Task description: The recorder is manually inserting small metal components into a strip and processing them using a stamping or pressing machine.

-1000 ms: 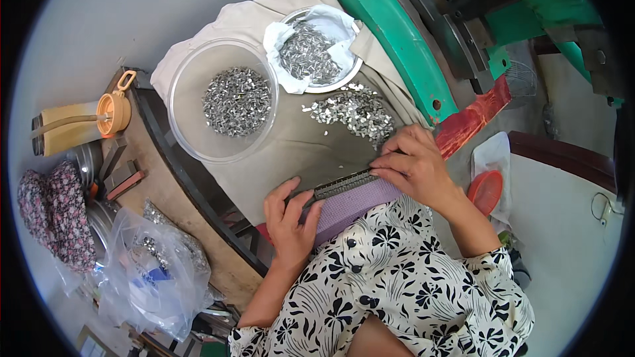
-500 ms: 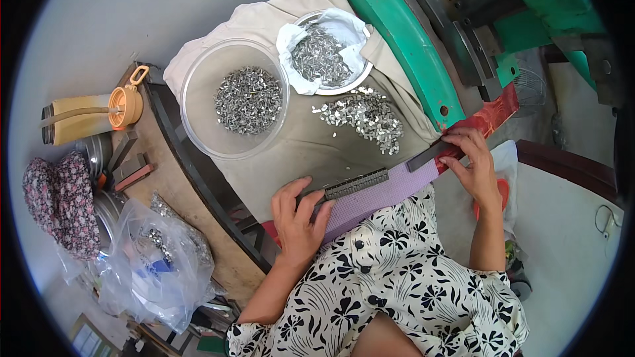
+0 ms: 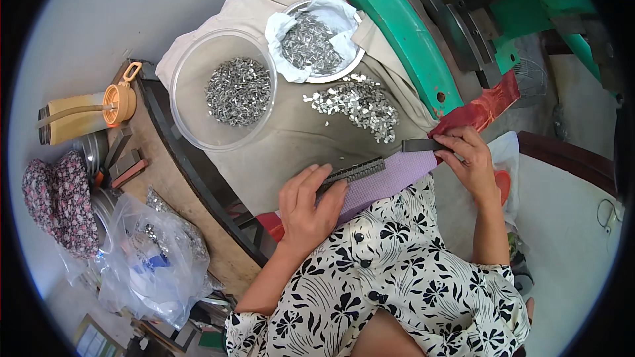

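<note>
My left hand (image 3: 309, 201) is closed around the near-left end of a dark slotted metal bar (image 3: 360, 169), which has a row of small notches along it. Its thumb and fingers cover that end. In my right hand (image 3: 466, 157), thumb and fingertips pinch the right end of a plain dark flat metal bar (image 3: 419, 146). Both bars lie at the edge of a lilac textured cloth (image 3: 380, 185) by my lap. Beyond them is a loose pile of small shiny metal pieces (image 3: 362, 109) on the beige cloth (image 3: 291, 125).
A clear round tub (image 3: 187, 129) holds many small metal parts. Beside it stands a lined metal bowl (image 3: 344, 78) of thin metal pieces. A green machine (image 3: 403, 33) rises at the right. On the left bench are a bottle (image 3: 76, 119) and a plastic bag (image 3: 149, 271).
My left hand has slid right along the slotted bar, covering more of it. The plain bar in my right hand has turned flatter and moved slightly left. The whole view has shifted a little.
</note>
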Motion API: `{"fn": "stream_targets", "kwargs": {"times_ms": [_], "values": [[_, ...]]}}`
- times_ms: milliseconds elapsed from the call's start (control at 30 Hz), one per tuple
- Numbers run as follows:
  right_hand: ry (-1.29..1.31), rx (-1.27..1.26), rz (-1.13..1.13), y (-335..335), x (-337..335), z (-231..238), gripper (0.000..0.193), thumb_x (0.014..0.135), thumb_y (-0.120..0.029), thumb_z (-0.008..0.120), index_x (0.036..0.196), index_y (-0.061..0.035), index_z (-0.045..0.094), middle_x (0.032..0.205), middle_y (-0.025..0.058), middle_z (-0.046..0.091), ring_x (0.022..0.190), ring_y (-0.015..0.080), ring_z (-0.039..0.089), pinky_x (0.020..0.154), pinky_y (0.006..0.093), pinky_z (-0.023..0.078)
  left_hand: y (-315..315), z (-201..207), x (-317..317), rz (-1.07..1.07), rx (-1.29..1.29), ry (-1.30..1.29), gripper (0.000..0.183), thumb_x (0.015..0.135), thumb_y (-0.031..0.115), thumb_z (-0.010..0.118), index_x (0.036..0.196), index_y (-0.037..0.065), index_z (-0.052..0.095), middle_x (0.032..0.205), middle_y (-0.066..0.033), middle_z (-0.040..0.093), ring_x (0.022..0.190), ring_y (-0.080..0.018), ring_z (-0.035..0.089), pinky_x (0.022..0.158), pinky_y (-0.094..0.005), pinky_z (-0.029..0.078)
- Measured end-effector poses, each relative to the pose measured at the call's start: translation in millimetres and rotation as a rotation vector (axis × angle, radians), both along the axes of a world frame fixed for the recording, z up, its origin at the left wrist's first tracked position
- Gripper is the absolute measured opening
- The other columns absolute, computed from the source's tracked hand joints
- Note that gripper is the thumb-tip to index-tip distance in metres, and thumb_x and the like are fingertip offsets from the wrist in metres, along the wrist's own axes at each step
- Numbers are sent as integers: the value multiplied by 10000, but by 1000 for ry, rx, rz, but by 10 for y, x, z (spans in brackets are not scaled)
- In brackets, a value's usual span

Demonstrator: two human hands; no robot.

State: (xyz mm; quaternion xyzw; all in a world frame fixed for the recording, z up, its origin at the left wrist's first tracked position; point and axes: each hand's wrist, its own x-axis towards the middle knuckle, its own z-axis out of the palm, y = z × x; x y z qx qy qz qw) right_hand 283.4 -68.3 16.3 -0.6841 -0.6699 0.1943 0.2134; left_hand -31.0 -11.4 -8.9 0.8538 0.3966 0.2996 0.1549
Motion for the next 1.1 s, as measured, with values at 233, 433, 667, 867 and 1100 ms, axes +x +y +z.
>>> {"fn": "stream_targets", "kwargs": {"times_ms": [233,433,667,867,1100], "values": [[-1,-8,5,-8,9,3,348,726,-25,803,1067,-32,739,988,102,658,901,266,644,786,348,517,60,1,90,-49,12,58,179,755,87,770,920,109,704,1193,-67,652,1117,-279,606,889,-388,462],[50,-17,-1,-45,19,24,334,726,-16,798,1054,-22,734,977,101,665,892,264,651,781,346,520,56,26,100,-24,-3,66,164,781,104,766,929,96,698,1202,-78,644,1125,-283,603,908,-387,442],[121,30,-38,-9,-269,282,336,692,-22,823,1018,-35,745,959,93,670,865,231,654,734,323,518,-14,122,-97,105,-178,-59,232,735,43,799,933,73,682,1077,-105,621,973,-293,590,845,-381,449],[121,76,228,270,-729,266,357,715,-49,809,1063,-62,732,965,74,644,826,245,626,697,340,518,-69,110,-231,271,-404,-155,149,821,54,748,915,33,634,959,-129,584,877,-304,575,766,-389,468],[82,66,380,424,-1004,153,287,722,-28,767,1006,-29,720,950,63,637,832,236,626,689,336,536,-75,161,-203,281,-515,-101,117,879,80,691,873,9,598,958,-145,558,874,-329,564,760,-407,459]]}}
